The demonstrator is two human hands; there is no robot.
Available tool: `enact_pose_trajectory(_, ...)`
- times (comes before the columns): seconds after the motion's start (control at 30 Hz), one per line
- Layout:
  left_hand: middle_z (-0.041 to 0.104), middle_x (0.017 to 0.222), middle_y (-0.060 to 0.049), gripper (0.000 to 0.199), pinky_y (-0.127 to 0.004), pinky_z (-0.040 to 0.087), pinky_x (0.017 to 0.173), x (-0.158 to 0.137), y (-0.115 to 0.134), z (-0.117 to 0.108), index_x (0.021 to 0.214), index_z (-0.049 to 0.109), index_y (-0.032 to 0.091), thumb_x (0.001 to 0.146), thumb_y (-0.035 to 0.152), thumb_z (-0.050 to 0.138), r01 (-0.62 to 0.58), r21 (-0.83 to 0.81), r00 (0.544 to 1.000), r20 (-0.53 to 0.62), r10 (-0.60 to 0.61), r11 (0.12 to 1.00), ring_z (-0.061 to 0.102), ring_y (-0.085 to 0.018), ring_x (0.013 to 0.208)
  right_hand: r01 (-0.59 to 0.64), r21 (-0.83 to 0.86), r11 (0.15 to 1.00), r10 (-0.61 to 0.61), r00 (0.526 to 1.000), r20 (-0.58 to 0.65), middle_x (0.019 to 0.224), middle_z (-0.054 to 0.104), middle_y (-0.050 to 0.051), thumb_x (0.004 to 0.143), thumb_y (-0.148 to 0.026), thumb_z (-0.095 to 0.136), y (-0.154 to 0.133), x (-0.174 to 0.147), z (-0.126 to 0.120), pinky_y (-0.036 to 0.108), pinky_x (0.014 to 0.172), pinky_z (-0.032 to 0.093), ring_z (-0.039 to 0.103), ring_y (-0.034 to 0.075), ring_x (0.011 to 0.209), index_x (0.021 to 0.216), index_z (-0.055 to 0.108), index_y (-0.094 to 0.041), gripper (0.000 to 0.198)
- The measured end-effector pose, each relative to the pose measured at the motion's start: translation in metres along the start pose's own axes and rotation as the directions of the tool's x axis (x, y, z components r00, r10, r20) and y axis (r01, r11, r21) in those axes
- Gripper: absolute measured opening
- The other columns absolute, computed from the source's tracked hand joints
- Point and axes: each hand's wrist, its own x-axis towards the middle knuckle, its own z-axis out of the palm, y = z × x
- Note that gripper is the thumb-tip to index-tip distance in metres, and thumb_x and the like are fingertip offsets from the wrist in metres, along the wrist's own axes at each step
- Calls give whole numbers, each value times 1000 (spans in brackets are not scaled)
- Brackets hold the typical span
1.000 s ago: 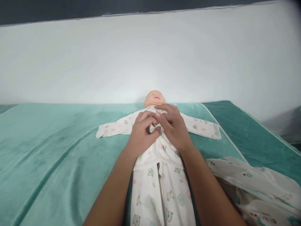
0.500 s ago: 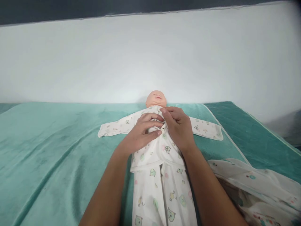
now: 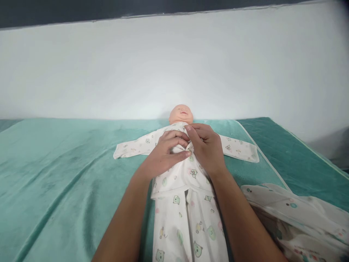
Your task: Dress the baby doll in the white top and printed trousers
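Note:
A baby doll (image 3: 181, 114) lies on its back, its head at the far edge of the bed. It wears a white baby shirt (image 3: 174, 178) printed with small animals, the sleeves stretched out to both sides. On the chest, my left hand (image 3: 166, 151) is closed at the shirt's front edge, thumb below and fingers above a fold of cloth. Just under the doll's neck, my right hand (image 3: 205, 145) pinches the shirt's front edge between thumb and fingers. Any fastener there is hidden by my fingers. Matching trousers (image 3: 171, 225) cover the doll's legs.
A teal blanket (image 3: 68, 174) lies under the doll, with a darker teal cover (image 3: 294, 156) showing at the right. Crumpled white printed clothing (image 3: 300, 211) lies near my right forearm. A white wall (image 3: 163, 65) rises behind the doll's head.
My left thumb has shifted slightly right and up along the shirt's front edge, and the fold of cloth there has moved a little. My right hand has barely moved.

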Motion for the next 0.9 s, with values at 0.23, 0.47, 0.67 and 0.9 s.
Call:
enact_pose_trajectory(0.23, 61, 120, -3, 11, -41, 43, 102, 1, 0, 4, 84, 62, 25, 86, 36, 65, 21, -6, 998, -58, -22, 1000, 48, -23, 124, -16, 47, 999, 15, 1000, 22, 95, 73, 1, 93, -40, 54, 0, 0, -1, 41, 93, 46, 62, 23, 107, 57, 65, -25, 42)
enact_pose_trajectory(0.47, 62, 115, -2, 7, -40, 42, 102, 2, 1, 8, 85, 61, 26, 85, 31, 65, 45, 60, 993, -108, -38, 997, 50, -23, 120, -14, 132, 991, 4, 997, 73, 101, 74, 1, 94, -40, 54, -2, -1, -2, 38, 94, 46, 63, 21, 108, 60, 68, -25, 39)
enact_pose_trajectory(0.67, 61, 114, -1, 8, -41, 39, 106, 2, 3, 7, 84, 63, 26, 86, 33, 64, 47, 109, 995, -96, -37, 993, 50, -22, 119, 0, 145, 989, -18, 992, 122, 102, 74, 0, 94, -40, 54, -4, 0, -2, 36, 94, 45, 63, 20, 108, 62, 68, -24, 39)
enact_pose_trajectory(0.9, 61, 117, 0, 20, -38, 39, 107, 2, -3, 6, 77, 59, 23, 85, 39, 67, -11, 63, 995, -97, 17, 998, 50, -21, 118, -67, 150, 986, 50, 993, 111, 102, 74, -1, 94, -41, 54, -3, 0, -4, 33, 91, 46, 65, 18, 103, 66, 69, -23, 37)
